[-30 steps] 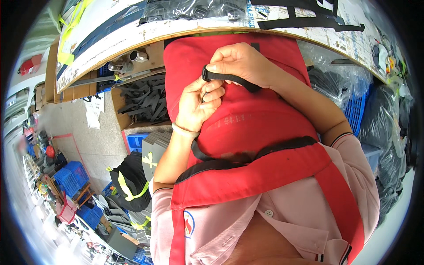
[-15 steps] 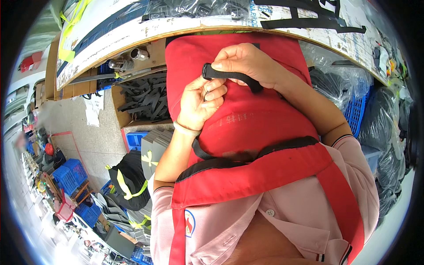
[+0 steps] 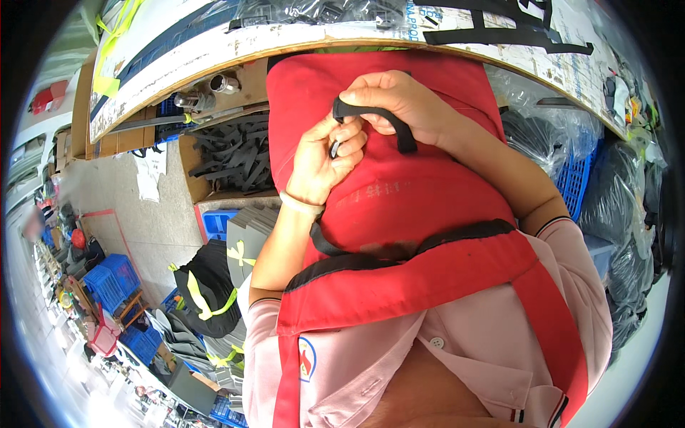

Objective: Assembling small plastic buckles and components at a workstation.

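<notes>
A short black webbing strap (image 3: 404,133) is between my two hands, above the lap of my red apron (image 3: 399,214). My left hand (image 3: 320,158) is closed, with its thumb and forefinger pinching the strap's end, where a small black fitting seems to sit. A small shiny piece (image 3: 334,148) shows among the left fingers, too small to name. My right hand (image 3: 403,107) pinches the strap near that same end from the other side. From there the loose tail curves down below my right fingers.
Ahead, the worktable (image 3: 314,41) carries clear-bagged parts and black straps (image 3: 492,36). Beneath it at left, a cardboard box (image 3: 189,167) holds many dark strips. A blue crate (image 3: 574,178) and black plastic bags (image 3: 614,207) stand at right. Tied dark bundles (image 3: 207,285) lie at left.
The strap's held end has turned and risen slightly, and its tail now arches and hangs more steeply. Both hands have shifted only a little.
</notes>
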`<state>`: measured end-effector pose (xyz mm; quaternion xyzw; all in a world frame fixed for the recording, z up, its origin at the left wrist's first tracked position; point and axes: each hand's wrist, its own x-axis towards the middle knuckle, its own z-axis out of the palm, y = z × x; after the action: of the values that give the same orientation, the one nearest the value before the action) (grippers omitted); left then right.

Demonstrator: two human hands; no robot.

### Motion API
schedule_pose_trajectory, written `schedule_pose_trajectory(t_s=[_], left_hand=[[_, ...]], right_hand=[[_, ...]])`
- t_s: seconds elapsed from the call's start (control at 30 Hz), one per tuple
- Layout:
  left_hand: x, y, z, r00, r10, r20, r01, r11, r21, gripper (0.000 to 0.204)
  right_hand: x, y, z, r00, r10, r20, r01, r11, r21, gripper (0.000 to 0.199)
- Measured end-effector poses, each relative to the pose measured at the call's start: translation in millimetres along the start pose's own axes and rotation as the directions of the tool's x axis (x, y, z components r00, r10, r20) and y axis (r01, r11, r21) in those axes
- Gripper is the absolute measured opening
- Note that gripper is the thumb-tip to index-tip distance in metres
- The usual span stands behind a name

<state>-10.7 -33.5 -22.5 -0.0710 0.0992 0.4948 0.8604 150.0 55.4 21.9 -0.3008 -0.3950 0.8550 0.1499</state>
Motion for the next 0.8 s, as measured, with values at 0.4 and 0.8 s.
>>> schedule_pose_trajectory(t_s=[0.4,0.8], left_hand=[[-2,-6,12,0.85,0.431,-0.304,-0.22,0.813,0.539,0.023],[5,-9,21,0.646,0.755,-0.115,-0.319,0.403,0.858,0.018]], right_hand=[[13,15,-28,0.948,-0.312,0.064,0.303,0.821,-0.483,0.017],[-10,-8,0,0.94,-0.293,-0.176,0.161,0.834,-0.528,0.022]])
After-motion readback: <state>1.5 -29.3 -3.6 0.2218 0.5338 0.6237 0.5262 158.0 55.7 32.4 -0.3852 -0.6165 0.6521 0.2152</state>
